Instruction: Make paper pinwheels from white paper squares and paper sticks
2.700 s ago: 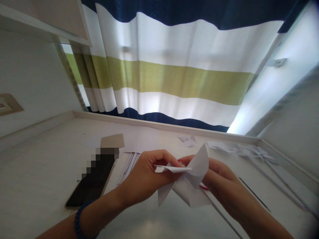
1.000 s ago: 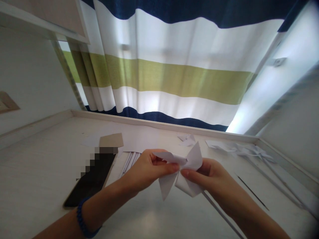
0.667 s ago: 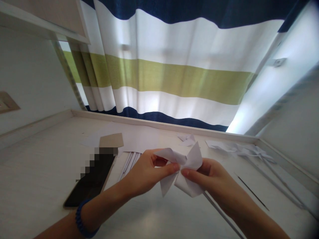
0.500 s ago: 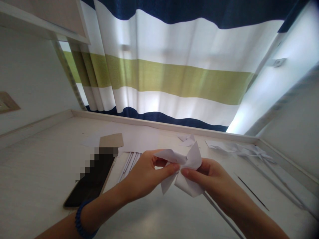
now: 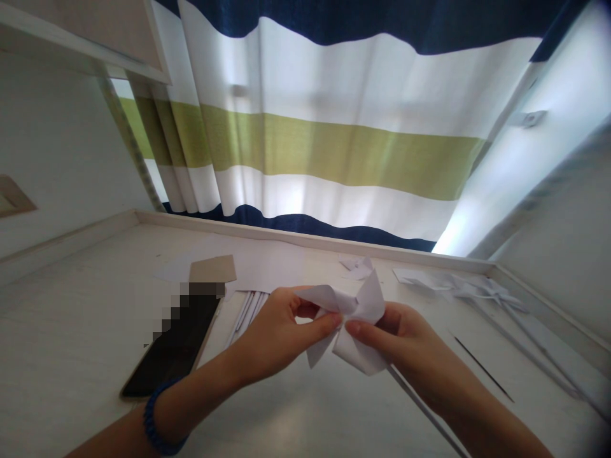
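Observation:
A white paper pinwheel (image 5: 360, 353) is held above the table between both hands, its folded blades spreading outward. My left hand (image 5: 281, 334), with a blue band on the wrist, pinches it from the left, the thumb near its centre. From the other side my right hand (image 5: 403, 337) grips it, thumb pressed close to the left thumb. A thin pale stick (image 5: 424, 407) runs from under the pinwheel toward the lower right, passing beneath my right forearm. The fingers behind the paper are partly hidden.
On the left lies a dark phone (image 5: 174, 356) beside a tan card (image 5: 212, 268) and white sheets (image 5: 272, 257). Rolled paper sticks (image 5: 251, 310) sit behind my left hand. Other pinwheels (image 5: 496, 289) and a thin dark rod (image 5: 482, 367) lie at right; a smaller pinwheel (image 5: 357, 266) is behind.
Almost nothing differs. Both hands keep their hold on the pinwheel, and the whole view has shifted very slightly.

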A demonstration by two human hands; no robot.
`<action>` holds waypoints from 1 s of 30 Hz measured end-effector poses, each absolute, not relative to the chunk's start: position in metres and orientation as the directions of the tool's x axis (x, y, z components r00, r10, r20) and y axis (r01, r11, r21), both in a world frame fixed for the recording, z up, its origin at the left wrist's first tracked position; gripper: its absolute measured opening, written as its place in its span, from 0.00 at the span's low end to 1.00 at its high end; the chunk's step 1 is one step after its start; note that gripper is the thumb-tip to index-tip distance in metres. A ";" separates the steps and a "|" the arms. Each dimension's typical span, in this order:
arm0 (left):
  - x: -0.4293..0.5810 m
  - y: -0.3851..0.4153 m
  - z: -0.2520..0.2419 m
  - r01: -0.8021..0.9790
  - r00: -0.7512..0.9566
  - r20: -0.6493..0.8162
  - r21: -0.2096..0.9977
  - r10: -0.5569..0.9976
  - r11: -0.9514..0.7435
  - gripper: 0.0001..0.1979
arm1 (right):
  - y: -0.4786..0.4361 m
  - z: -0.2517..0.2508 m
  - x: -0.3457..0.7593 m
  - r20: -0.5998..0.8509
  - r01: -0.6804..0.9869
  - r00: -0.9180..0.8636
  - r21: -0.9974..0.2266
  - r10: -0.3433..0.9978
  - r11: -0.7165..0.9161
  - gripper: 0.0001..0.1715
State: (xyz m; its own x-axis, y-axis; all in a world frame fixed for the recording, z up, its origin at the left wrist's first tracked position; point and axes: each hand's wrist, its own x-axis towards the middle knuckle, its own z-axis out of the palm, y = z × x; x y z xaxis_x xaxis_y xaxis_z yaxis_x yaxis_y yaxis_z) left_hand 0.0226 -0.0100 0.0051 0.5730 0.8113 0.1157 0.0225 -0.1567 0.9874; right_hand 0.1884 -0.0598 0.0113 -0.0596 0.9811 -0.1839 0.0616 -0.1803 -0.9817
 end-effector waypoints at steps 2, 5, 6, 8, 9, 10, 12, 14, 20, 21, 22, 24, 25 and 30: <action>0.023 -0.010 0.005 0.022 0.576 0.110 0.988 0.810 -0.150 0.11 | -0.060 0.012 0.188 -0.189 0.052 -0.067 -0.981 0.980 -0.186 0.17; 0.023 -0.010 0.005 0.019 0.586 0.102 0.990 0.804 -0.140 0.11 | -0.060 0.012 0.187 -0.195 0.059 -0.062 -0.980 0.979 -0.192 0.17; 0.023 -0.010 0.005 0.018 0.587 0.102 0.990 0.803 -0.139 0.11 | -0.059 0.012 0.187 -0.195 0.061 -0.063 -0.980 0.979 -0.192 0.16; 0.023 -0.010 0.005 0.019 0.584 0.105 0.990 0.805 -0.143 0.11 | -0.059 0.011 0.188 -0.192 0.059 -0.066 -0.980 0.979 -0.188 0.16; 0.023 -0.010 0.005 0.020 0.583 0.110 0.989 0.805 -0.149 0.11 | -0.059 0.010 0.188 -0.188 0.058 -0.063 -0.981 0.980 -0.184 0.16; 0.023 -0.010 0.004 0.024 0.585 0.114 0.987 0.803 -0.158 0.10 | -0.059 0.009 0.188 -0.183 0.059 -0.058 -0.982 0.981 -0.180 0.16; 0.022 -0.009 0.004 0.035 0.591 0.118 0.984 0.798 -0.172 0.09 | -0.059 0.008 0.189 -0.180 0.063 -0.044 -0.982 0.983 -0.177 0.16; 0.022 -0.008 0.004 0.043 0.599 0.117 0.983 0.793 -0.177 0.09 | -0.059 0.008 0.189 -0.183 0.068 -0.037 -0.981 0.982 -0.180 0.16; 0.023 -0.007 0.004 0.034 0.601 0.109 0.986 0.792 -0.162 0.10 | -0.060 0.009 0.187 -0.184 0.038 -0.042 -0.983 0.982 -0.182 0.16; 0.023 -0.007 0.003 0.030 0.598 0.110 0.987 0.794 -0.159 0.10 | -0.060 0.009 0.186 -0.184 0.038 -0.042 -0.982 0.982 -0.183 0.16; 0.023 -0.008 0.003 0.022 0.596 0.110 0.988 0.796 -0.153 0.09 | -0.060 0.009 0.186 -0.186 0.041 -0.040 -0.982 0.982 -0.184 0.16; 0.023 -0.008 0.003 0.004 0.593 0.101 0.992 0.799 -0.128 0.07 | -0.060 0.010 0.186 -0.190 0.049 -0.044 -0.981 0.981 -0.188 0.16; 0.023 -0.008 0.003 -0.003 0.593 0.089 0.994 0.800 -0.109 0.07 | -0.060 0.010 0.186 -0.190 0.051 -0.045 -0.981 0.981 -0.188 0.16; 0.024 -0.008 0.003 -0.024 0.589 0.068 0.997 0.805 -0.067 0.07 | -0.059 0.010 0.186 -0.207 0.063 -0.035 -0.977 0.978 -0.204 0.14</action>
